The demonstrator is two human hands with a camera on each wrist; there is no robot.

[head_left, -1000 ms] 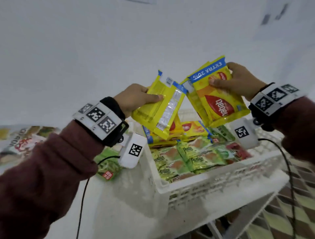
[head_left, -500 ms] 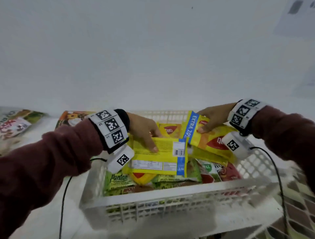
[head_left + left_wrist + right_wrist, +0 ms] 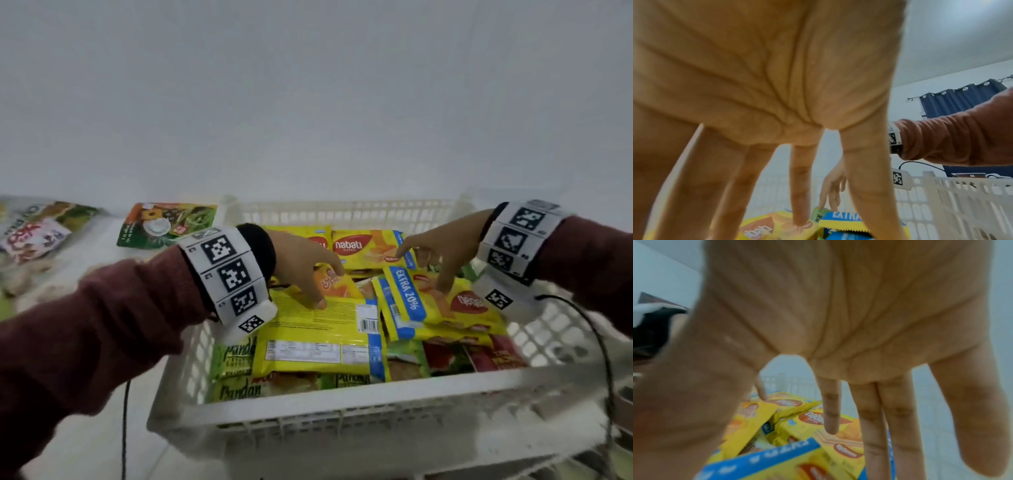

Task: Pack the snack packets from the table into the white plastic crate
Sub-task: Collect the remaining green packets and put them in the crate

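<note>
Head view shows the white plastic crate filling the lower middle of the frame, already layered with green Pandan packets and yellow Nabati wafer packets. Two packets lie on top: a yellow one turned back-side up at centre, and an "EXTRA 20%" packet just right of it, tilted and overlapping its neighbours. More packets, among them a green pouch, wait on the tabletop at upper left.

Both hands hang over the crate with fingers spread and straight, holding nothing. The left hand touches the back-up packet with its fingertips; the right hand rests fingertips on the tilted one.

The step looks like settling these two flat. To do it well, press down lightly with flat fingers and nudge the tilted packet square to the crate wall so later layers sit level. Avoid hard pressure, since wafers probably crush easily.
</note>
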